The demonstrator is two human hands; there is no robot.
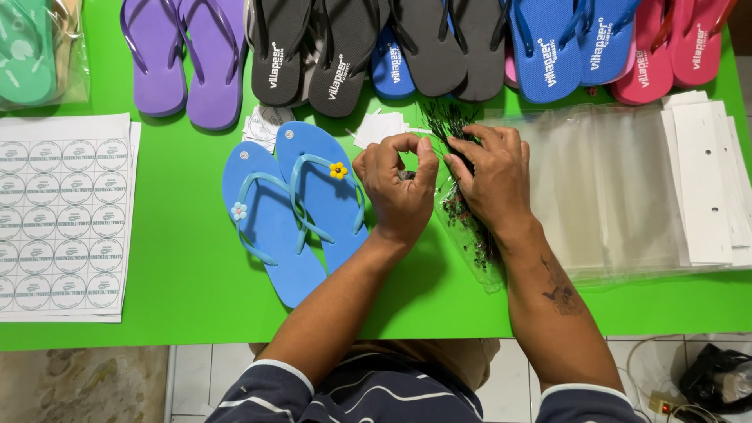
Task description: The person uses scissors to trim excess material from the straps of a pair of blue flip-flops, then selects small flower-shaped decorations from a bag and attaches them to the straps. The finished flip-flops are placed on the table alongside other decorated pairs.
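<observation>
A person sits at a bright green table (188, 266), seen from above, with both forearms reaching forward. The left hand (395, 184) is curled with thumb and forefinger pinched together around a small dark item (406, 175), too small to identify. The right hand (492, 176) lies palm down with its fingers spread slightly apart, the fingertips pressing on a clear plastic bag of thin black fasteners (470, 227) that rests on the table between the two hands and runs back toward the person. Whether the right hand grips any single fastener cannot be told.

Just left of the left hand lies a pair of light blue flip-flops (290, 211), soles down and side by side, angled across the table. One strap carries a small yellow flower charm (338, 170); the other carries a pale blue flower charm (239, 210).

To the right, touching the fastener bag, is a stack of clear plastic sleeves (611, 188), with white card strips (705, 180) lying at its far right. At the left edge of the table sit sheets of round stickers (63, 219). Small white tags (380, 125) lie just beyond the hands.

Along the far edge is a row of flip-flops: purple (188, 63), black (313, 55), blue (564, 47) and pink (674, 47), with a bagged green pair (27, 47) in the corner.
</observation>
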